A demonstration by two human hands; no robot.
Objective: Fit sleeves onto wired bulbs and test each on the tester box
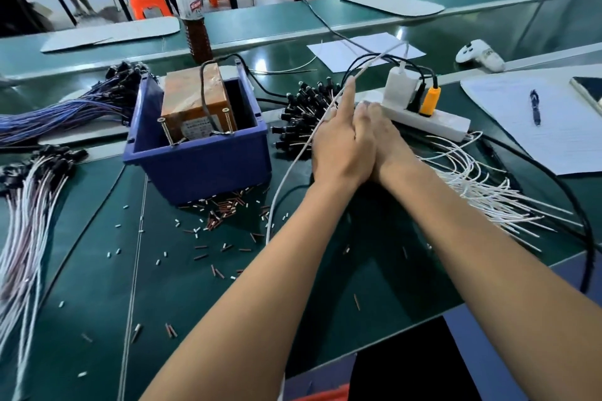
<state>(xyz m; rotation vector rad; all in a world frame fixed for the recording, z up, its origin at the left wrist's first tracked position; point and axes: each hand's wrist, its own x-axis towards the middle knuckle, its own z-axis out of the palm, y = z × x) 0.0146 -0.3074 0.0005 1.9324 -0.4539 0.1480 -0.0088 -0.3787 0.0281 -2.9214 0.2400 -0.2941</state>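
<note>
Wired bulbs [303, 114] heaped beside tester box [194, 101], left hand [342, 143] pinching white wire [293, 169]

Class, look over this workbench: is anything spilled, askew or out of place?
Yes. Small sleeves, reddish-brown and white, lie scattered loose over the green mat in front of the blue bin, as if spilled rather than kept in a container.

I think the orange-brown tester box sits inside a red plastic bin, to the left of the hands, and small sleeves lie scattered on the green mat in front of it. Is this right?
Not quite: the head view shows the bin is blue, not red. The rest holds: the orange-brown tester box sits inside it, left of both hands, and small sleeves lie scattered on the green mat in front of it.
</note>
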